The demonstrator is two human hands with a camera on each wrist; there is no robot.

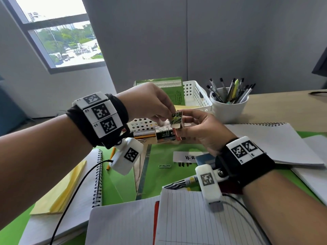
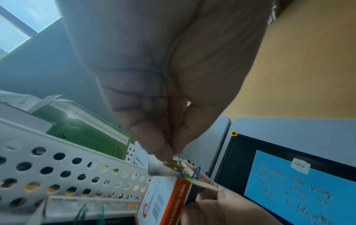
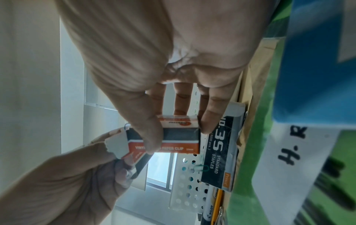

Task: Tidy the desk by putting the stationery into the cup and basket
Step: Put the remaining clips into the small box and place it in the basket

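My right hand (image 1: 181, 127) grips a small orange and black paper clip box (image 1: 177, 122) above the desk, its flap open and several coloured clips showing at the top. In the right wrist view the thumb and fingers clamp the box (image 3: 173, 135). My left hand (image 1: 171, 112) pinches a paper clip (image 2: 177, 157) at the box's open mouth (image 2: 181, 169). The white perforated basket (image 1: 196, 96) stands just behind the hands, with green card in it. To its right, the white cup (image 1: 228, 108) is full of pens.
A staples box (image 1: 164, 136) lies below the hands, with a pen and pencil (image 1: 141, 134) beside it. A loose paper clip (image 1: 164, 166) lies on the green folder (image 1: 155, 163). Spiral notebooks (image 1: 272, 140), a yellow pad (image 1: 60, 190), a ruler (image 1: 144, 172) and lined paper (image 1: 185, 218) crowd the near desk.
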